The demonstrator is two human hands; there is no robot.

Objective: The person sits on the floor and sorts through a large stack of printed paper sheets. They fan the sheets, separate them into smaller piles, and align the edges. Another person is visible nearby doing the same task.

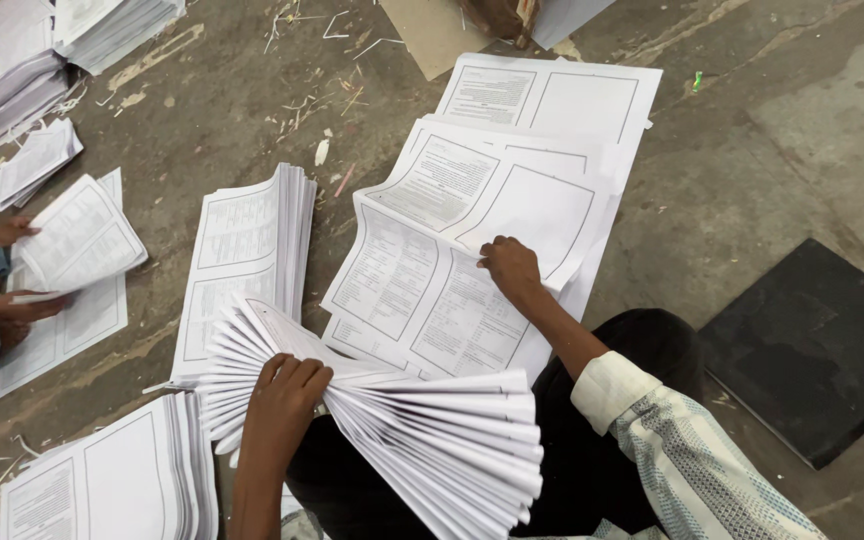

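Concrete floor (pixel 752 150) – left hand (pixel 287 385) grips fanned sheets (pixel 432 430)

White black-printed sheets (pixel 452 260), grey floor (pixel 752 150), black mat (pixel 812 350), blue-patterned sleeve (pixel 692 460).

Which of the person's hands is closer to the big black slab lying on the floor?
Right. The right hand rests on the large printed sheets, left of the black slab across bare floor. The left hand presses on the fanned folded sheets, farther left still.
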